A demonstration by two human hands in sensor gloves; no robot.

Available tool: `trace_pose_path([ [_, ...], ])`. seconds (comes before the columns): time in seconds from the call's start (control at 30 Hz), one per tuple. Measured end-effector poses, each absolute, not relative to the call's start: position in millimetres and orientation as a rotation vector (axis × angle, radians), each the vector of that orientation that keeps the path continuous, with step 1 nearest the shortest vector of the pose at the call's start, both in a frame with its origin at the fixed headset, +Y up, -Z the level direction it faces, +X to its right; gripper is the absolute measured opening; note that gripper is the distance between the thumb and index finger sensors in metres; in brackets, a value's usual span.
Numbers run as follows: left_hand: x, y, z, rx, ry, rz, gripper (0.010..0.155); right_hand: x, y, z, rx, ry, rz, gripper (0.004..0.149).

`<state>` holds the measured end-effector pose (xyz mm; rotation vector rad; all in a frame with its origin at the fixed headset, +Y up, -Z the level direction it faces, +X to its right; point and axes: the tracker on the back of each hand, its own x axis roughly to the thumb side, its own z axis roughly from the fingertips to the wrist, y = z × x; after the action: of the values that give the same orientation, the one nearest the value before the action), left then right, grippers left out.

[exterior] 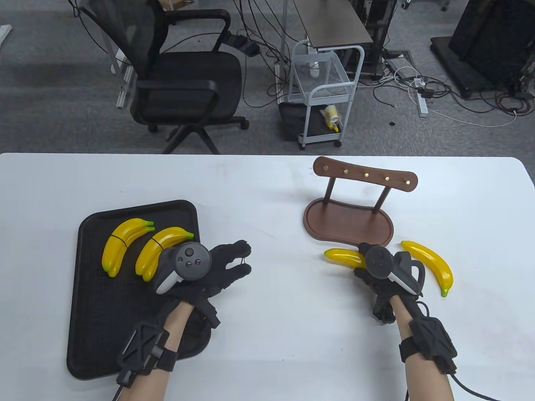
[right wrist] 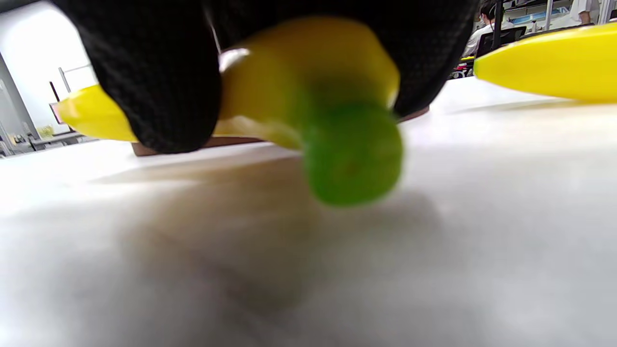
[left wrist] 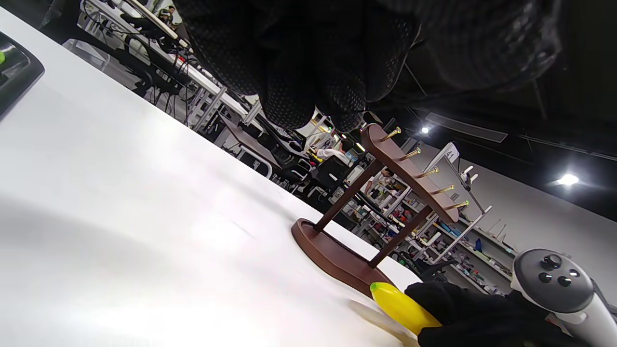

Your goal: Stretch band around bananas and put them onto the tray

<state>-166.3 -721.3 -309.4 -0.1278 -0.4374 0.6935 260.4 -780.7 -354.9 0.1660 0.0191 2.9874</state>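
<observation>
Nearest the bottom edge of the table view, two forearms with strapped sensor packs reach in over the white surface (exterior: 271, 334). The left hand (exterior: 217, 271) hovers just off the right edge of the black tray (exterior: 96, 326), its fingers pointing toward two o'clock and loosely bent; a thin dark band (exterior: 242, 260) appears to sit between the fingertips, though it is too small to be sure it is pinched. The right hand (exterior: 376, 284) lies at about four o'clock on the surface, fingers curled over a yellow banana (exterior: 343, 257) whose tip sticks out toward nine o'clock; the right wrist view shows the gloved fingers (right wrist: 159, 86) wrapped round it, the green stem end (right wrist: 354, 154) just above the surface. A second loose banana (exterior: 432, 265) lies just beside that hand, at its three o'clock, touching the surface.

On the tray, toward its far half, two banded pairs of bananas (exterior: 125, 246) and (exterior: 161, 252) lie side by side, green stems toward one o'clock.

Beyond the right hand stands a brown wooden rack (exterior: 349, 225) with brass pegs. Past the surface's far edge are an office chair (exterior: 184, 83) and a white wire cart (exterior: 322, 92) on grey carpet.
</observation>
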Motion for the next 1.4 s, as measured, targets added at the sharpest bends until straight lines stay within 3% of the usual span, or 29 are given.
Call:
trace_pose_path([
  [0.43,-166.4,-722.0,-309.5,-0.132,-0.435,0.696,0.065,302.4,-745.0,-348.8,0.124,-0.108,2.866,0.07],
  [0.73,-165.9,-723.1,-309.5,-0.14,-0.434,0.689,0.065,346.3,-734.6,-342.6,-0.039,-0.203,2.859,0.07],
  [1.4,-167.8,-724.7,-310.2,-0.15,-0.422,0.688,0.064,424.5,-760.3,-337.3,-0.438,-0.201,2.764,0.069],
])
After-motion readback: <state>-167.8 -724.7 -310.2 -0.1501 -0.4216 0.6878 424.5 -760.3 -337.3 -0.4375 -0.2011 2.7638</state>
